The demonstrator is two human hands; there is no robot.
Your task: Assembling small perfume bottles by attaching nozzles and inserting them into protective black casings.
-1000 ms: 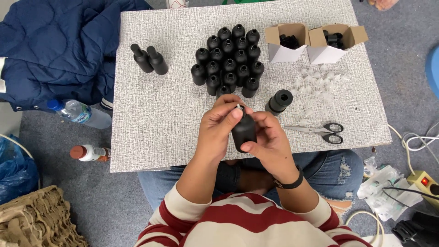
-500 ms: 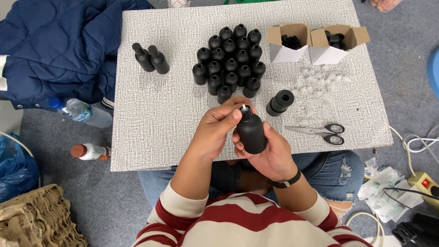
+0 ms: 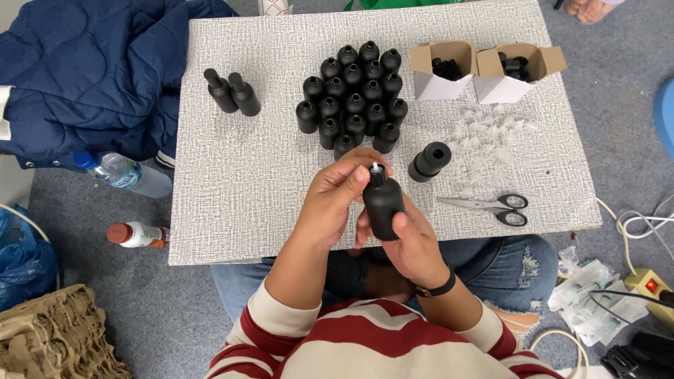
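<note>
— Hands first: where are they, what do they have?
— Right hand [image 3: 411,242] wraps around a black bottle [image 3: 382,205], fingers closed on its body, thumb across the front. Bottle sits upright-ish, held just above the near edge of the grey table [image 3: 232,189], over the lap. Left hand [image 3: 337,193] is curled at the bottle's neck, fingertips pinched on a small white piece [image 3: 375,167] at the mouth; how firmly it grips that piece, cannot tell

— Surroundings on the table?
— Cluster of black bottles [image 3: 351,95] standing close together, middle of the table, just beyond the hands. Two more bottles [image 3: 233,92] set apart to the left, touching each other. One short black bottle on its side [image 3: 430,161] just right of the hands, open mouth up toward the camera. Scissors [image 3: 491,205] lie near the right edge. Scatter of small clear bits [image 3: 491,130] between scissors and two open cardboard boxes [image 3: 484,70], both holding dark parts

— Off the table?
— Blue jacket [image 3: 84,77] at left, plastic water bottle [image 3: 123,172] below it on the floor
</note>
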